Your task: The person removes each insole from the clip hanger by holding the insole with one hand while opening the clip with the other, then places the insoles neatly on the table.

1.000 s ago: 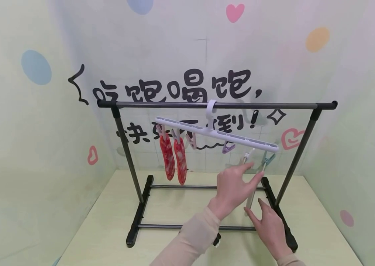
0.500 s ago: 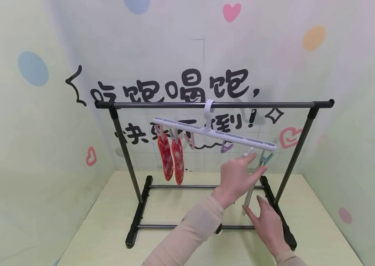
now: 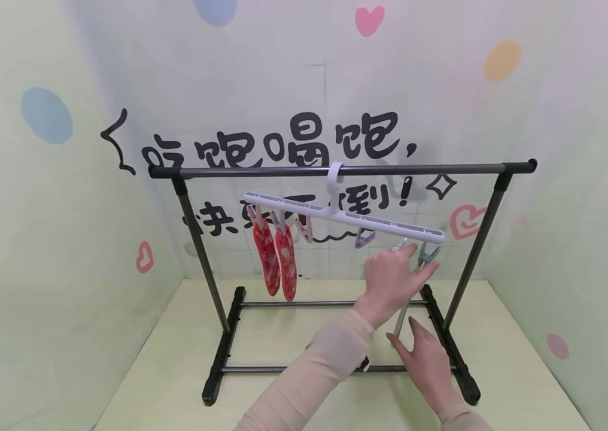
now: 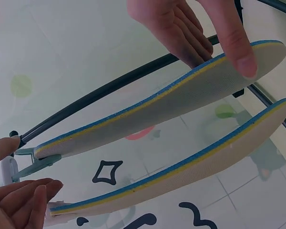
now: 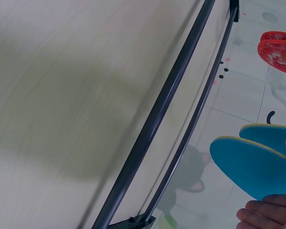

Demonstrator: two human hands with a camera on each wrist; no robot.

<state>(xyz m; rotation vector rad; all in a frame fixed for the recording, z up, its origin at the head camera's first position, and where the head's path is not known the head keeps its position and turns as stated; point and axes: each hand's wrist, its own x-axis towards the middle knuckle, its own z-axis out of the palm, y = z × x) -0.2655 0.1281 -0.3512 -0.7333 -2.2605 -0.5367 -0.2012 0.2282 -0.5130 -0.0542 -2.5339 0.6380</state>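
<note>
Two insoles hang from the lavender clip hanger (image 3: 390, 226). The near insole (image 4: 143, 112), blue with a yellow layer and a grey face, is in a teal clip (image 3: 426, 254). The other insole (image 4: 190, 167) hangs beside it, its top at a whitish clip (image 4: 62, 212). My right hand (image 3: 426, 362) pinches the near insole's lower end, thumb on the grey face and fingers behind. Around the teal clip, my left hand (image 3: 392, 281) keeps its thumb and fingers apart, with no grip visible; in the head view it covers most of the second insole.
A black rack (image 3: 428, 170) carries the hanger, which tilts down to the right. Two red-and-white patterned insole-shaped pieces (image 3: 267, 257) hang from clips at its left. A pink clip (image 3: 304, 229) and a purple clip (image 3: 364, 238) hold nothing. The rack stands on a pale table (image 3: 164, 371).
My left hand has moved up and to the right, closer to the teal clip. My right hand keeps its hold on the insole's lower end. The head view has shifted slightly.
</note>
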